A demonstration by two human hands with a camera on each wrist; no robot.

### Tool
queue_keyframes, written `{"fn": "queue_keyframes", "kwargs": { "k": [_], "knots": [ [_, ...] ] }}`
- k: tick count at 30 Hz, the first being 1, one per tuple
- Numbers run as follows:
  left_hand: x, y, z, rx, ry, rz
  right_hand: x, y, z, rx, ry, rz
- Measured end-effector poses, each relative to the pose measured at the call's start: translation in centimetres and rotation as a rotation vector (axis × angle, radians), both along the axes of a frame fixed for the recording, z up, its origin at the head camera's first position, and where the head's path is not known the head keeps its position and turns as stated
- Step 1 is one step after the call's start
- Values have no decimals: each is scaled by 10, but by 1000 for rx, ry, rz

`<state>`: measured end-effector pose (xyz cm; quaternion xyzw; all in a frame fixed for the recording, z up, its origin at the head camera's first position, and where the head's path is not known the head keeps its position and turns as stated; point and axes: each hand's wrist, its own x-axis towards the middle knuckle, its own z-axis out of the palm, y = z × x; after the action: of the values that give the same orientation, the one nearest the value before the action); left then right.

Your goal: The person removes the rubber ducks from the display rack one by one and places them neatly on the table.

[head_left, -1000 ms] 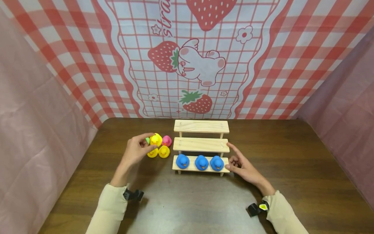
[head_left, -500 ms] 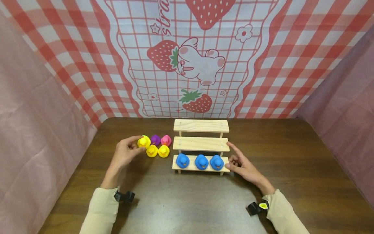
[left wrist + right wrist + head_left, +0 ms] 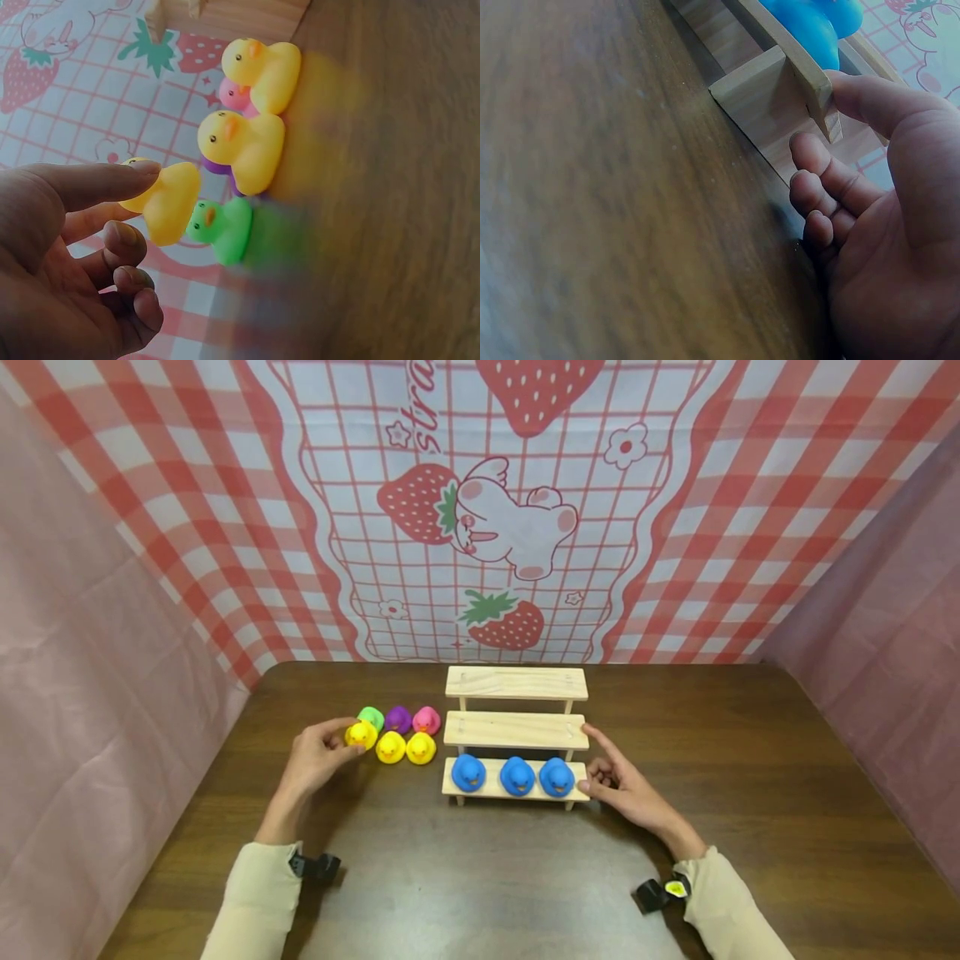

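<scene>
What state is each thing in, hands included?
Held yellow duck, off the table
Left hand, pinching it
Wooden rack, upright
Blue ducks, upright on its bottom shelf
Right hand, touching the rack's end
Two other yellow ducks, upright on the table
Green duck, upright
Purple duck, upright
Pink duck, upright

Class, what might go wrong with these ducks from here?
The left hand pinches a yellow duck close to the green duck, which it might knock. The right hand touches the wooden stand at its right end; a push could shift it and perhaps topple the blue ducks on the front step.
</scene>
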<state>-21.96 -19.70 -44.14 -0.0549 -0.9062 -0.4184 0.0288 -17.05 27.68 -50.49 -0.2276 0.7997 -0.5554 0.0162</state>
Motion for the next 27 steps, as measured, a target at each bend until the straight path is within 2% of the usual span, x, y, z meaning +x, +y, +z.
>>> {"fn": "queue_keyframes", "kwargs": {
  "k": [11, 27],
  "knots": [
    [-4, -4, -10, -2, -59, 14, -1, 1, -2, -3, 6, 0],
    [-5, -7, -21, -23, -85, 11, -2, 1, -3, 4, 2, -2]
  ]
}}
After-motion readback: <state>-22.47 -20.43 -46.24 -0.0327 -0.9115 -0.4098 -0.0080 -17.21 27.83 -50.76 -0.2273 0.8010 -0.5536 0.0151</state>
